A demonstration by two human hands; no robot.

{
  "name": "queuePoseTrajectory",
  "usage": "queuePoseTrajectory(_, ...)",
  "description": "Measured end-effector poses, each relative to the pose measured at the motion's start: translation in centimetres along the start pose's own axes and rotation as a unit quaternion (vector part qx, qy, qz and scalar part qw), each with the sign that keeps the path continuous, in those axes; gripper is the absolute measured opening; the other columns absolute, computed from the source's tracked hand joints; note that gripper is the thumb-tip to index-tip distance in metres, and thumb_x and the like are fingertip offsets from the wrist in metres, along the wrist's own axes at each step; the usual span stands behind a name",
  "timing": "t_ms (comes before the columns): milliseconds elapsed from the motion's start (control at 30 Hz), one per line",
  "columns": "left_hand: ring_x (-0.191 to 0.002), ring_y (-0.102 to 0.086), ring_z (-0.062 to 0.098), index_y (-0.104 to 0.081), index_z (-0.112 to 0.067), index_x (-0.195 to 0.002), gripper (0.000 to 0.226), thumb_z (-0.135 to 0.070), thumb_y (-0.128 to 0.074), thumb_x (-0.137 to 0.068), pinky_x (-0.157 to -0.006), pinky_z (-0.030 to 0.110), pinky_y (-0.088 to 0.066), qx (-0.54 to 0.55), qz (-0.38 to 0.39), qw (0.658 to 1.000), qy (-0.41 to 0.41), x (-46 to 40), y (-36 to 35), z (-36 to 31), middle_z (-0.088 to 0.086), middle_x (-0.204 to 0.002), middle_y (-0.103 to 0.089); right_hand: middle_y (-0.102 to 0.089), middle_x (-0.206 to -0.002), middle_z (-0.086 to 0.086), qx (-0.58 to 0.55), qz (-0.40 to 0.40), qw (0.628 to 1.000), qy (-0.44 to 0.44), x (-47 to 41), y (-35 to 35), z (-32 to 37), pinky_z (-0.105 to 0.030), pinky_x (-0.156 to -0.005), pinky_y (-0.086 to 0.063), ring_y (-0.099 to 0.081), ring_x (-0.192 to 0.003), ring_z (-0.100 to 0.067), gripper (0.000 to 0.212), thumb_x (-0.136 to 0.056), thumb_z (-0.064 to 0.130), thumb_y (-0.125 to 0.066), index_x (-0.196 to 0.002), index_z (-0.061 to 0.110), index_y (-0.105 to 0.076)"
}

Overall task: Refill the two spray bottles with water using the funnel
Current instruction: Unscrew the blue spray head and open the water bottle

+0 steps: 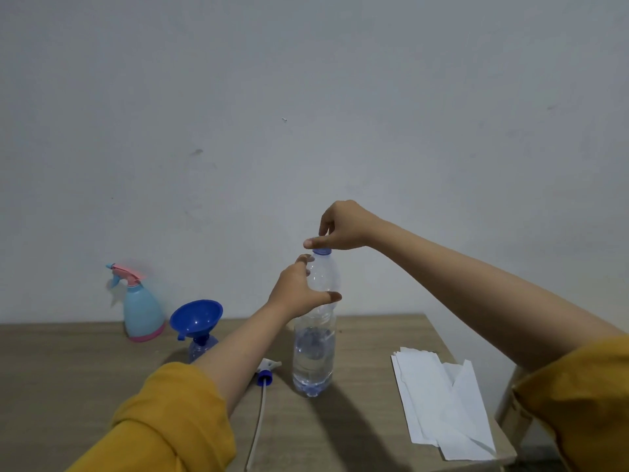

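Wooden table [374,330] against a plain grey wall [306,97]. A clear plastic water bottle [315,352] stands upright near the table's middle, roughly half full.

Left hand [299,289]: fingers and thumb wrapped around the bottle's upper body, just below the shoulder, gripping it.

Right hand [342,226]: above the bottle, thumb and fingertips pinched on the blue cap [321,251], which sits on the neck. Cannot tell whether the cap is tight or loosened.

Both arms carry mustard-yellow sleeves [170,424] pushed up past the forearm.

Left of the water bottle: blue funnel [196,318] seated upright in the mouth of a small clear blue spray bottle [202,347], whose lower part is hidden behind the left forearm. Its removed spray head [267,371], white with a blue collar, lies on the table between that bottle and the water bottle, dip tube [257,427] running toward the near edge.

Far left, by the wall: light blue spray bottle [141,310] with a pink base ring and pink-blue trigger head, upright, head on.

Right side: stack of white paper sheets [439,400], fanned, lying flat near the table's right edge.
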State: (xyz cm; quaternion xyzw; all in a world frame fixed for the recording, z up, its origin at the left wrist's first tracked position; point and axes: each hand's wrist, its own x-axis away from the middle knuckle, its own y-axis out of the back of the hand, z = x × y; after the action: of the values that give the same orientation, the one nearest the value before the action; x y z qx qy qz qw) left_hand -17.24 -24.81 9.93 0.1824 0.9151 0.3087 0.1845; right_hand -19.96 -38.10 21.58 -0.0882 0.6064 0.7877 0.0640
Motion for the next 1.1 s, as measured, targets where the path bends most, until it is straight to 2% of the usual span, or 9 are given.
queuePoseTrajectory(100, -0.118, -0.050, 0.023, -0.030, -0.021, -0.140, 0.096, -0.043, -0.083, -0.063, -0.098, 0.037, -0.047, 0.001, 0.008, 1.000, 0.000, -0.1, -0.1, -0.1, 0.005, -0.133, -0.049, -0.069, -0.068, -0.008, 0.003, 0.030, 0.999, -0.013, -0.5, -0.4, 0.5, -0.022, -0.049, -0.046, -0.067, -0.061, -0.021, 0.035, -0.078, 0.036, -0.075, -0.081, 0.001, -0.070)
queuePoseTrajectory(167, -0.117, -0.051, 0.024, -0.030, -0.022, -0.139, 0.096, -0.044, -0.083, -0.062, -0.097, 0.037, -0.047, 0.004, 0.009, 1.000, 0.001, -0.2, 0.0, 0.0, 0.006, -0.133, -0.049, -0.070, -0.075, -0.009, 0.013, 0.049, 0.999, 0.000, -0.7, 0.0, 0.8, -0.019, -0.048, -0.043, -0.064, -0.061, -0.018, 0.028, -0.079, 0.029, -0.074, -0.084, 0.002, -0.070)
queuePoseTrajectory(267, -0.115, -0.051, 0.024, -0.031, -0.022, -0.137, 0.093, -0.042, -0.083, -0.063, -0.095, 0.036, -0.047, 0.011, 0.012, 1.000, 0.000, -0.2, 0.3, 0.3, 0.007, -0.131, -0.050, -0.072, -0.092, -0.001, 0.036, 0.079, 0.995, 0.039, -0.7, 0.9, 1.2, -0.020, -0.057, -0.045, -0.063, -0.078, -0.015, 0.014, -0.078, 0.018, -0.070, -0.091, 0.011, -0.072)
queuePoseTrajectory(433, -0.112, -0.052, 0.023, -0.031, -0.021, -0.138, 0.096, -0.043, -0.084, -0.061, -0.097, 0.038, -0.048, 0.014, 0.024, 1.000, 0.001, -0.4, 0.5, 0.8, 0.006, -0.129, -0.050, -0.073, -0.100, -0.004, 0.020, 0.114, 0.987, 0.107, -1.0, 1.2, 1.3, -0.035, -0.081, -0.056, -0.066, -0.095, -0.022, 0.038, -0.075, -0.005, -0.052, -0.096, 0.019, -0.074)
queuePoseTrajectory(567, -0.108, -0.052, 0.020, -0.032, -0.024, -0.136, 0.094, -0.045, -0.084, -0.060, -0.095, 0.037, -0.048, 0.019, 0.019, 1.000, -0.007, -0.4, 0.4, 1.0, 0.006, -0.128, -0.051, -0.071, -0.105, -0.001, 0.019, 0.143, 0.985, 0.093, -1.6, 1.5, 0.8, -0.029, -0.083, -0.052, -0.065, -0.100, -0.019, 0.042, -0.072, -0.008, -0.063, -0.103, 0.018, -0.071)
queuePoseTrajectory(733, -0.106, -0.052, 0.018, -0.034, -0.023, -0.135, 0.092, -0.042, -0.084, -0.061, -0.094, 0.034, -0.047, 0.024, 0.018, 0.999, -0.016, -0.3, 0.3, 1.1, 0.005, -0.127, -0.051, -0.069, -0.108, -0.003, -0.189, 0.040, 0.978, 0.072, -0.3, 2.2, -1.0, -0.027, -0.080, -0.053, -0.067, -0.094, -0.018, 0.038, -0.074, -0.003, -0.070, -0.099, 0.026, -0.068)
queuePoseTrajectory(900, -0.102, -0.052, 0.016, -0.036, -0.022, -0.133, 0.089, -0.039, -0.085, -0.061, -0.088, 0.027, -0.043, 0.036, 0.008, 0.999, -0.020, -0.3, 0.2, 1.3, 0.004, -0.121, -0.052, -0.067, -0.089, -0.007, -0.393, -0.131, 0.910, -0.010, 4.4, -3.5, -4.8, -0.026, -0.072, -0.052, -0.063, -0.074, -0.017, 0.024, -0.075, 0.000, -0.075, -0.082, 0.020, -0.065)
queuePoseTrajectory(1000, -0.103, -0.052, 0.017, -0.036, -0.021, -0.133, 0.089, -0.039, -0.086, -0.061, -0.088, 0.027, -0.043, 0.035, 0.004, 0.999, -0.024, -0.2, 0.1, 1.3, 0.003, -0.119, -0.052, -0.071, -0.078, -0.008, -0.402, -0.181, 0.889, -0.126, 8.3, -11.4, -7.1, -0.027, -0.065, -0.052, -0.065, -0.067, -0.016, 0.021, -0.071, 0.009, -0.081, -0.071, 0.012, -0.060)
queuePoseTrajectory(1100, -0.104, -0.053, 0.018, -0.035, -0.022, -0.134, 0.090, -0.039, -0.085, -0.062, -0.088, 0.028, -0.043, 0.039, 0.007, 0.999, -0.019, -0.2, 0.1, 1.3, 0.003, -0.119, -0.050, -0.066, -0.067, -0.004, -0.356, -0.142, 0.894, -0.232, 12.2, -19.7, -8.6, -0.028, -0.062, -0.047, -0.057, -0.061, -0.013, 0.023, -0.068, 0.010, -0.081, -0.065, 0.011, -0.057)
